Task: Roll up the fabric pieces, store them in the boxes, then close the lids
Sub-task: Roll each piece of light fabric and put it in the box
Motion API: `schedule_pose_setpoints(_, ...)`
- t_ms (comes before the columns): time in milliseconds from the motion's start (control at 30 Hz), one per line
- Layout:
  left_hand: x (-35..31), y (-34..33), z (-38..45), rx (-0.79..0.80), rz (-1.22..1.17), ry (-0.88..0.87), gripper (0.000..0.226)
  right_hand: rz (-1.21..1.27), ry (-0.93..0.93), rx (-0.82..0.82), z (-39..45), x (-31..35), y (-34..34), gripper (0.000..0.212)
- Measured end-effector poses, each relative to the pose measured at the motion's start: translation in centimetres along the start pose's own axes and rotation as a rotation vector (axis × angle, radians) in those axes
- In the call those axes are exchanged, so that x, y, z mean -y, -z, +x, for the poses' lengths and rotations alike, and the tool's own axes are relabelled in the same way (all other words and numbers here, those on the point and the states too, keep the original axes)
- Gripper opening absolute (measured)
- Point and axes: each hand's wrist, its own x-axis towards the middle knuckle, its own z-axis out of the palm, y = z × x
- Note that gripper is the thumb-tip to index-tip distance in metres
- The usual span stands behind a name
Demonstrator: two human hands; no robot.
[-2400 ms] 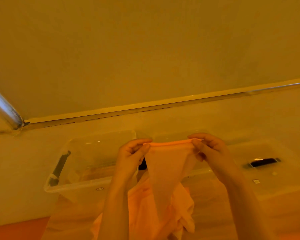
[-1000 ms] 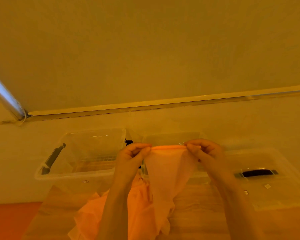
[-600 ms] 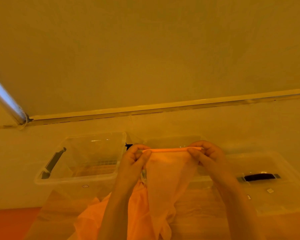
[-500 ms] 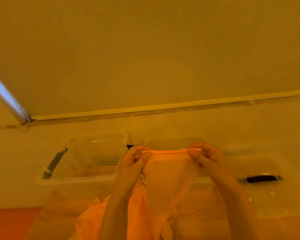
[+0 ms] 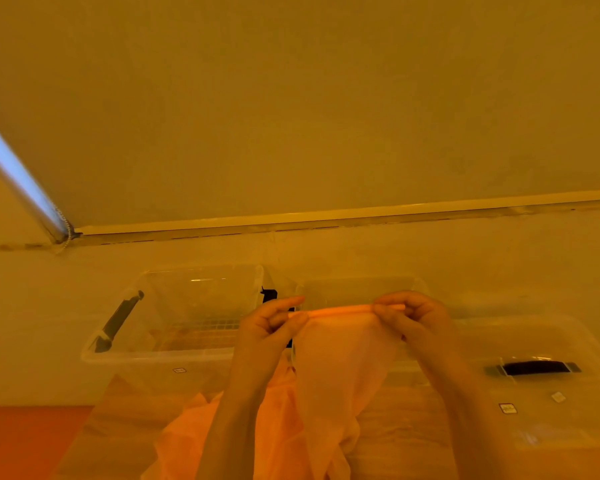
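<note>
A sheer orange fabric piece (image 5: 336, 368) hangs in the air in front of me, its top edge rolled into a thin tube. My left hand (image 5: 271, 327) pinches the left end of that roll and my right hand (image 5: 409, 317) pinches the right end. More orange fabric (image 5: 187, 441) lies heaped on the wooden table below. Behind my hands stand two open clear plastic boxes, the left box (image 5: 153, 355) with a black latch and the middle box (image 5: 357, 282), partly hidden by my hands and the fabric.
A clear lid (image 5: 541, 403) with a black handle lies on the table at the right. A pale wall with a trim strip (image 5: 326, 216) rises behind the boxes. An orange floor patch (image 5: 32, 441) shows at lower left beyond the table edge.
The rolled top edge has grown a little thicker between my fingers. My hands stay raised in front of the boxes, and the view has shifted slightly.
</note>
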Motion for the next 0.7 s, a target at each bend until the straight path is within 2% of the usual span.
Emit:
schedule_pose_setpoints(67,0.27,0.20,0.08,0.003,-0.018,0.037,0.028,0.055,-0.037,0.005,0.02,-0.10,0.00,0.021)
schedule_pose_setpoints(133,0.41,0.34,0.20,-0.003,-0.020,0.050,0.022,0.084,-0.063,0.006,0.03,-0.14,0.02,0.024)
schedule_pose_setpoints(233,0.34,0.28,0.23,0.011,0.025,0.012,0.015,0.043,-0.051,0.013,-0.02,0.12,0.00,0.017)
schedule_pose_setpoints(367,0.73,0.17,0.04,0.019,0.039,0.010,0.007,-0.060,-0.035,0.077,-0.20,0.03,0.13,0.020)
schedule_pose_setpoints(533,0.96,0.18,-0.10,-0.010,-0.051,0.069,0.014,0.015,-0.053,0.095,-0.26,-0.11,-0.03,0.008)
schedule_pose_setpoints(700,0.93,0.49,-0.30,-0.037,-0.090,0.115,0.020,0.108,-0.078,0.120,-0.39,-0.27,-0.35,0.011)
